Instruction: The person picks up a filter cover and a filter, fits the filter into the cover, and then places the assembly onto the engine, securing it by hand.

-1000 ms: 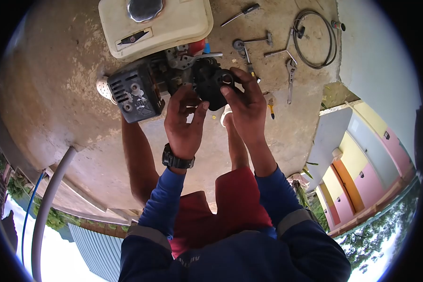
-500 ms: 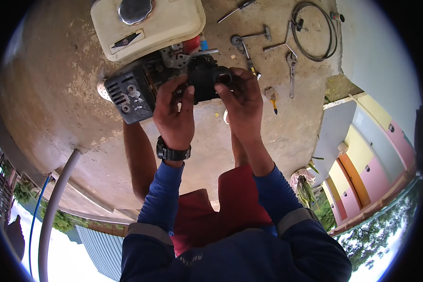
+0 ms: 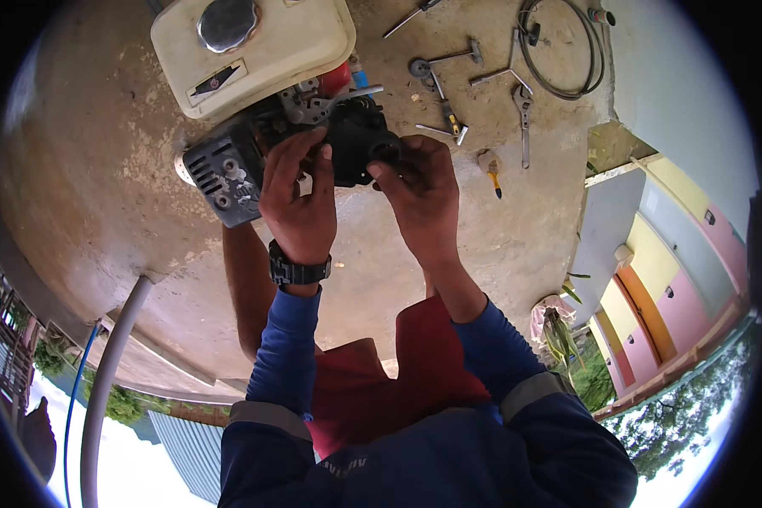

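Observation:
A small engine with a cream fuel tank (image 3: 271, 51) and a dark slotted muffler cover (image 3: 220, 178) stands on the concrete floor. My left hand (image 3: 300, 190), with a black watch on its wrist, is at the near side of the engine, thumb and fingertips drawn close at the left edge of a black housing (image 3: 353, 135). What lies between those fingertips is too small to make out. At the round opening on the right end of the housing, my right hand (image 3: 423, 182) has its fingers and thumb closed around the black rim.
On the floor to the right lie an adjustable wrench (image 3: 525, 127), a T-shaped tool (image 3: 514, 68), a coiled cable (image 3: 559, 51), a brush (image 3: 492, 172) and a yellow-handled screwdriver (image 3: 450, 118). A grey pole (image 3: 114, 364) rises at lower left.
The view has shifted slightly, so the engine and both hands appear a little further left. Both hands remain at the black housing.

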### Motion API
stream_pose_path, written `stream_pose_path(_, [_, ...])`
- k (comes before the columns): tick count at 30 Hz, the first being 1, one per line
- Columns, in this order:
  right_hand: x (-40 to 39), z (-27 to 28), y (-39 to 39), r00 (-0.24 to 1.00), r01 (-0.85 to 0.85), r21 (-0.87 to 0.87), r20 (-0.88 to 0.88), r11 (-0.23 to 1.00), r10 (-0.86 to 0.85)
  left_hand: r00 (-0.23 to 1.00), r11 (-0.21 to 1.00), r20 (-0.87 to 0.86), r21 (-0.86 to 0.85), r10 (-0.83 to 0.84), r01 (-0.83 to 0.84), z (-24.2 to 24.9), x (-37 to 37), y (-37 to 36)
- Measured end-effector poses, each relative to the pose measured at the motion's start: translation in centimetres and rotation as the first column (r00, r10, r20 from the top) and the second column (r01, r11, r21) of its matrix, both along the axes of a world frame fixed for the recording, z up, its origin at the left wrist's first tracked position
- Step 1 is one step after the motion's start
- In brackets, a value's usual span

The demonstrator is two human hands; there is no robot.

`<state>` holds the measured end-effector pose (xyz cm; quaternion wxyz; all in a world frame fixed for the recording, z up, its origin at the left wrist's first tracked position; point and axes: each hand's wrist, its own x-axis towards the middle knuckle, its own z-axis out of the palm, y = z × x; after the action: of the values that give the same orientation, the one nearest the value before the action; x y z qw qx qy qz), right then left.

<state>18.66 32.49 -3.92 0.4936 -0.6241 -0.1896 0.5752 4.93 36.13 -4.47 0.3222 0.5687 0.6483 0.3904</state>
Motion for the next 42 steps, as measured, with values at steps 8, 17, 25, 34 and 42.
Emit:
stream_pose_path(8, [-0.7,-0.4,-1.2,0.999,-0.036,-0.044,0.0,0.998,0.036,1.0,0.999,-0.008,-0.032,-0.024,0.024,0.3,-0.6,0.7])
stream_pose_path(17, [-0.5,-0.8,-2.4,0.996,0.024,-0.026,-0.081,0.999,-0.026,0.992,0.991,-0.057,-0.08,-0.109,0.104,0.4,-1.1,0.4])
stream_pose_path(25, [2.1,-0.6,2.0,0.976,-0.141,0.117,0.18,0.983,0.119,0.986,0.965,0.155,-0.247,-0.052,0.09,0.8,-0.9,-0.7])
stream_pose_path(34, [3.1,0.1,6.3,0.872,-0.396,0.15,0.371,0.906,0.32,0.909,0.939,0.413,-0.334,0.062,0.088,0.6,0.4,-1.4])
stream_pose_path(42, [3.4,-0.1,7.1,0.833,-0.461,0.144,0.41,0.876,0.371,0.836,0.921,0.531,-0.38,0.139,0.088,0.4,1.0,-1.5])
